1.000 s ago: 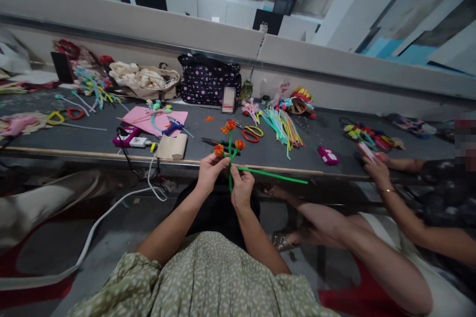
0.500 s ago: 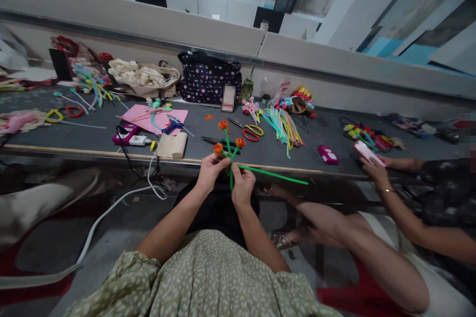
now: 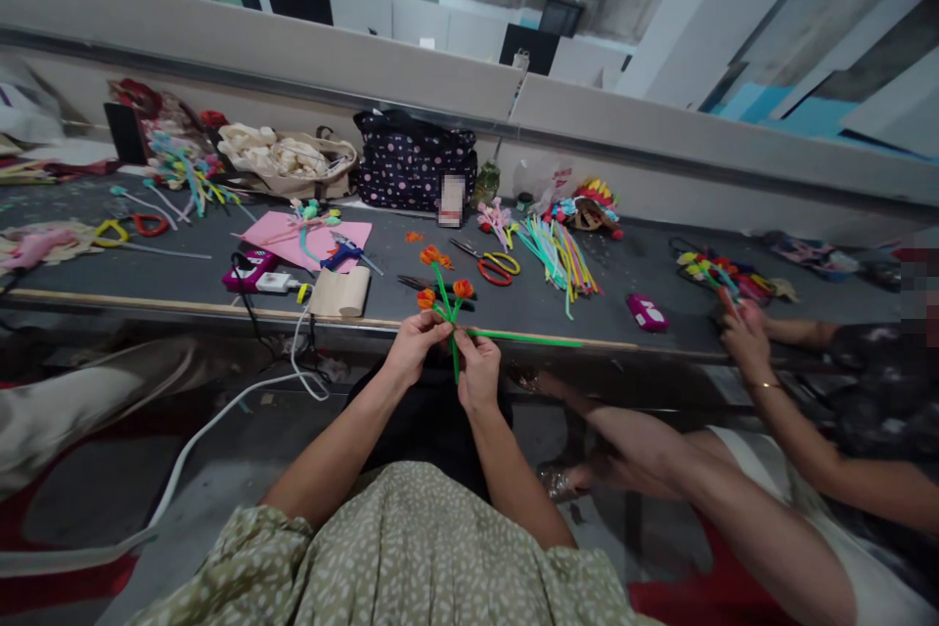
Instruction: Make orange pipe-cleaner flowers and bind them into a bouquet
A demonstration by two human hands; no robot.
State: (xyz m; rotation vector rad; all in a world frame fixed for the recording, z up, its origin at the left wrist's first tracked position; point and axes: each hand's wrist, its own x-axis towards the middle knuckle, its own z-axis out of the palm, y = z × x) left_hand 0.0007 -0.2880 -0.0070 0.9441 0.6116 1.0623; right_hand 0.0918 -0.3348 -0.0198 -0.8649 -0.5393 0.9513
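Observation:
Just in front of the table edge, my left hand (image 3: 415,347) pinches a pipe-cleaner flower stem (image 3: 442,284) with orange blooms (image 3: 462,289) on green branches. Close beside it, my right hand (image 3: 478,372) is closed, its fingertips on a green pipe cleaner (image 3: 539,339) where it meets the stem. That pipe cleaner's long end sticks out to the right, and a short green length hangs down between my hands. Behind the blooms lie dark-handled pliers (image 3: 415,284), partly hidden by the flower. Scissors (image 3: 499,266) with red and yellow handles rest a little farther back.
Loose pipe cleaners (image 3: 561,259) lie right of the scissors. A dark patterned bag (image 3: 415,161) stands at the back. To the left are pink paper (image 3: 275,237), a blue glue gun (image 3: 341,252) and a brown roll (image 3: 341,293). A co-worker's hand (image 3: 746,337) is at right.
The flower has tilted, its blooms shifting slightly left and lower. The long green end has swung up nearly level, reaching less far right. At right, the co-worker's phone has turned.

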